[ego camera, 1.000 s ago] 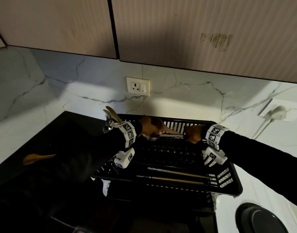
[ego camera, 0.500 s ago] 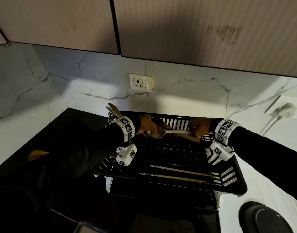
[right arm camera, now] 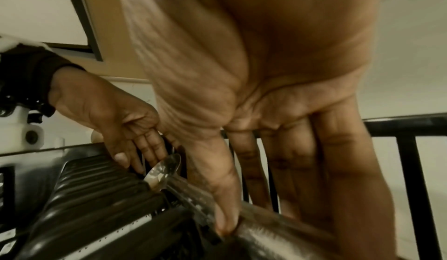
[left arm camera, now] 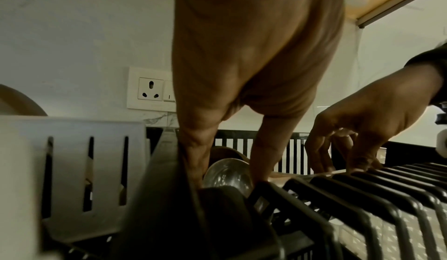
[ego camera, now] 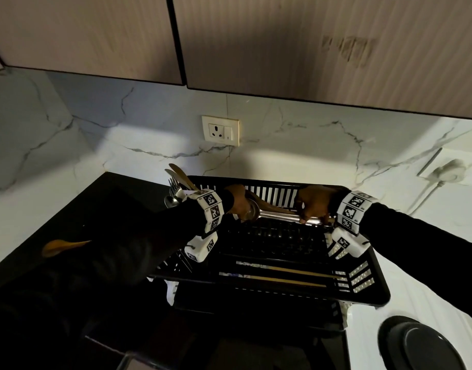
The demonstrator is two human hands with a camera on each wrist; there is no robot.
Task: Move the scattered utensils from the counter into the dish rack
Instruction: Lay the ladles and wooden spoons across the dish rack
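A long steel spoon (ego camera: 277,215) lies across the ribs at the back of the black dish rack (ego camera: 381,292). My left hand (ego camera: 240,206) is at its bowl (left arm camera: 227,176), and straight fingers (left arm camera: 261,159) touch the bowl's edge. My right hand (ego camera: 313,206) pinches the handle (right arm camera: 266,224), thumb (right arm camera: 217,178) in front and fingers behind. A wooden spoon's bowl (left arm camera: 227,151) shows just behind the steel one. Another wooden spoon (ego camera: 64,245) lies on the dark counter at the left, partly hidden by my left sleeve.
A white cutlery holder (left arm camera: 72,159) on the rack's left end holds forks and spoons (ego camera: 176,193). Two chopsticks (ego camera: 282,273) lie along the rack's front. A black round pan (ego camera: 421,345) sits at the bottom right. A wall socket (ego camera: 221,130) is behind the rack.
The steel spoon has come into view between my hands and now lies on the rack's ribs. My right hand has moved right along the handle, away from my left hand.
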